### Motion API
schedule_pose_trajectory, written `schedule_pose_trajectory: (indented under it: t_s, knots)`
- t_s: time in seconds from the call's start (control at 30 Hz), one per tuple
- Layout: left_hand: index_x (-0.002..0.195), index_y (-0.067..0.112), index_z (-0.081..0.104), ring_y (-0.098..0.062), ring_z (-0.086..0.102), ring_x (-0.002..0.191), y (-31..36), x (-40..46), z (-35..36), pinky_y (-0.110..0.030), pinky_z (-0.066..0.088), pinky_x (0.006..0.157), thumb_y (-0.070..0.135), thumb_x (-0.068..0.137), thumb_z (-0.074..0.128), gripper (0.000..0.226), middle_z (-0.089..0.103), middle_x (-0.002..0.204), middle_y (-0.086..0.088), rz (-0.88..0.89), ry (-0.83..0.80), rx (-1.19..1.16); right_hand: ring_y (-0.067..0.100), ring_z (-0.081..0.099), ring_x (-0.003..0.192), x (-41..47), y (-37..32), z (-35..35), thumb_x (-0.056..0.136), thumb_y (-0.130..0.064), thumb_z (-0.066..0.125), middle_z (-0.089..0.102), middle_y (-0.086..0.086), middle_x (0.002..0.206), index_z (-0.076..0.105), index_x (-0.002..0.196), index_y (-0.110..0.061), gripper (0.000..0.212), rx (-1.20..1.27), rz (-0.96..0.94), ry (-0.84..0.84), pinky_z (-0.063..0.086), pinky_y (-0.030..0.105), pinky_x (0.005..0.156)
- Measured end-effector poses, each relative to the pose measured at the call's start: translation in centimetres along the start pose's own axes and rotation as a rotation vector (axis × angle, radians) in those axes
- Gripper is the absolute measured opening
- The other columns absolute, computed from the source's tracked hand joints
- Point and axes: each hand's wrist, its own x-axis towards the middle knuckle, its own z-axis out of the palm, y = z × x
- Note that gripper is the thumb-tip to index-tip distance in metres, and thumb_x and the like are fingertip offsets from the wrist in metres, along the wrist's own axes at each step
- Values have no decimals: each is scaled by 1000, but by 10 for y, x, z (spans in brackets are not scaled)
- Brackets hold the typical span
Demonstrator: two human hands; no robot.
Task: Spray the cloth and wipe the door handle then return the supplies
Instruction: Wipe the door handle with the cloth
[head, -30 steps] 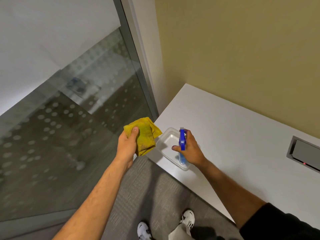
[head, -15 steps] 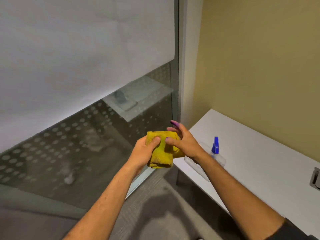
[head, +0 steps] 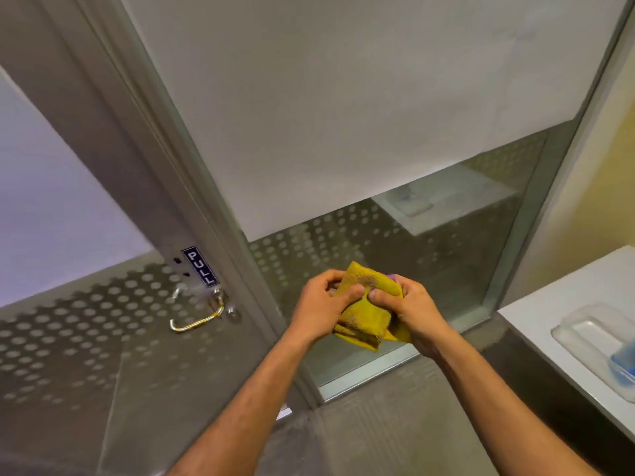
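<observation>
i have the yellow cloth bunched between both hands in front of me, my left hand curled round its left side with the thumb pressed into the fold, my right hand closed on its right side with the fingers tucked over the top edge. both grips are tight on the fabric, neither hand free. the spray bottle lies in the clear tray on the white counter at the right edge, well apart from my hands, so i judge the spraying is done or at least the bottle is set down. the wiping is not yet begun: the door handle sits to my left, below the pull sign on the dotted glass door, and the cloth is near it but not touching. what is left is to reach left, rub the handle, then put the cloth back with the bottle. the cloth looks thick and nubby, folded over itself in several layers, mustard yellow with darker patches that may be damp or soiled; i cannot tell which.
</observation>
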Motion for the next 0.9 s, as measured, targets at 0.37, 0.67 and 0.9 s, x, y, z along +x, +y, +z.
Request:
schedule_pose_trajectory:
  t_s: [0.37, 0.67, 0.9]
  knots:
    - [103, 24, 77, 0, 75, 81, -42, 12, -174, -17, 58, 74, 8, 98, 69, 18, 83, 89, 10, 5, 208, -108, 30, 64, 116, 73, 63, 168, 49, -35, 98, 66, 14, 133, 56, 137, -13, 99, 510, 297, -282, 49, 47, 100]
    - [141, 21, 67, -19, 74, 105, -20, 23, -319, -36, 57, 89, 62, 93, 47, 66, 77, 117, 5, 411, 141, 1168, 26, 72, 103, 98, 82, 252, 75, -13, 72, 75, 10, 115, 63, 124, -12, 50, 452, 175, -114, 62, 37, 74]
    - [142, 6, 67, -33, 59, 141, -19, 56, -399, -46, 43, 120, 44, 96, 58, 60, 63, 149, -15, 1160, 62, 1757, 25, 72, 105, 83, 132, 304, 76, -9, 77, 76, 8, 114, 64, 122, -13, 48, 560, 46, 160, 63, 39, 75]
